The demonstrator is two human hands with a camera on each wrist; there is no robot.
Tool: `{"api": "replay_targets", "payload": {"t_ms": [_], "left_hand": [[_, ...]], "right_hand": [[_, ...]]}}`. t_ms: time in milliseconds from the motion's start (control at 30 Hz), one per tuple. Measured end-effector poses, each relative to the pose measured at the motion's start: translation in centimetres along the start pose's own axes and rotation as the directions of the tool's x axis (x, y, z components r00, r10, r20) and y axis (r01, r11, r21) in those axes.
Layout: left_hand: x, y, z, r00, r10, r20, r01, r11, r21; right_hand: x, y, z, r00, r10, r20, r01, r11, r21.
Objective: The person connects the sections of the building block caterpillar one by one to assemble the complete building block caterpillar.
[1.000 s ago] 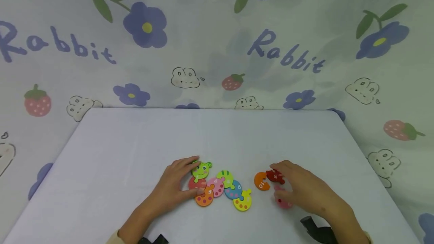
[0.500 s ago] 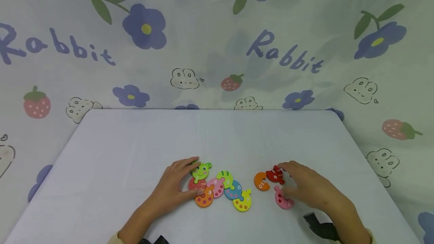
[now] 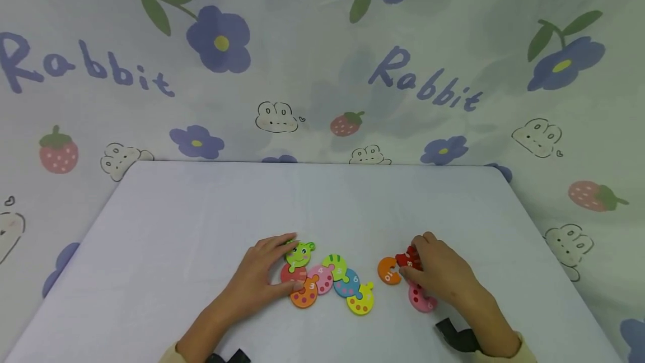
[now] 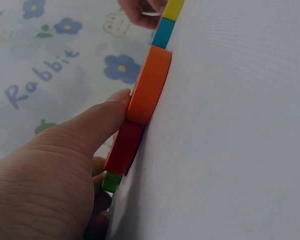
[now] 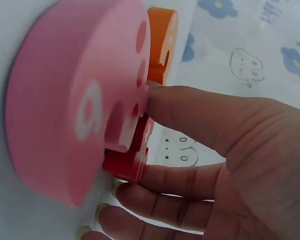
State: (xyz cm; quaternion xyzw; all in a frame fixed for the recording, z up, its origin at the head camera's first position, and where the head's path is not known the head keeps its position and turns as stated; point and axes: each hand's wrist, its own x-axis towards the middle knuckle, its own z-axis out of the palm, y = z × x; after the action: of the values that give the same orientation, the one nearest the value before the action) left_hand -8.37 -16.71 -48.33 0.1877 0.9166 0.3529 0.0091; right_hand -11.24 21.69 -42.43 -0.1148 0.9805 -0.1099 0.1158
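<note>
A caterpillar number puzzle lies joined on the table, from its green smiling head [image 3: 299,254] through an orange piece numbered 3 [image 3: 304,294] to a yellow piece [image 3: 360,301]. My left hand [image 3: 258,273] rests on its left end, thumb on the orange piece and fingers at the head; the left wrist view shows the thumb against that orange piece [image 4: 150,85]. To the right, my right hand [image 3: 443,268] pinches a red puzzle piece numbered 8 [image 5: 127,162] between thumb and fingers. Beside it lie a pink piece numbered 9 [image 5: 50,100] and an orange piece numbered 10 [image 3: 388,271].
The white tabletop [image 3: 227,200] extends behind and around the pieces. Behind it hangs a patterned cloth [image 3: 312,43] with flowers and rabbits. A black wrist mount [image 3: 457,336] sits below the right forearm, and another dark mount [image 3: 238,357] below the left.
My right hand has drawn back slightly from the red piece, then moved left and closed thumb and fingers on it. The left hand and the joined caterpillar have stayed in place.
</note>
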Motion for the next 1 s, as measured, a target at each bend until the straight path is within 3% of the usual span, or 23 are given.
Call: {"api": "replay_targets", "payload": {"t_ms": [233, 400, 567, 733, 1000], "left_hand": [[-0.1, -0.2, 0.1, 1.0, -0.001, -0.001, 0.001, 1.0, -0.007], [-0.1, -0.3, 0.1, 1.0, 0.0, -0.001, 0.0, 1.0, -0.005], [-0.1, -0.3, 0.1, 1.0, 0.008, -0.005, -0.008, 1.0, 0.002], [-0.1, -0.3, 0.0, 1.0, 0.018, -0.011, -0.018, 1.0, 0.004], [-0.1, -0.4, 0.0, 1.0, 0.028, -0.008, -0.028, 1.0, 0.003]], "right_hand": [[-0.2, 0.1, -0.3, 0.999, -0.044, 0.025, 0.044, 0.999, 0.001], [-0.8, -1.3, -0.7, 0.992, -0.124, -0.022, 0.124, 0.992, 0.026], [-1.9, -3.7, -0.7, 0.968, -0.244, -0.054, 0.244, 0.97, -0.018], [-2.5, -5.0, -0.2, 0.939, -0.343, 0.002, 0.342, 0.936, -0.079], [-2.1, -5.7, 0.8, 0.907, -0.419, 0.051, 0.422, 0.902, -0.094]]}}
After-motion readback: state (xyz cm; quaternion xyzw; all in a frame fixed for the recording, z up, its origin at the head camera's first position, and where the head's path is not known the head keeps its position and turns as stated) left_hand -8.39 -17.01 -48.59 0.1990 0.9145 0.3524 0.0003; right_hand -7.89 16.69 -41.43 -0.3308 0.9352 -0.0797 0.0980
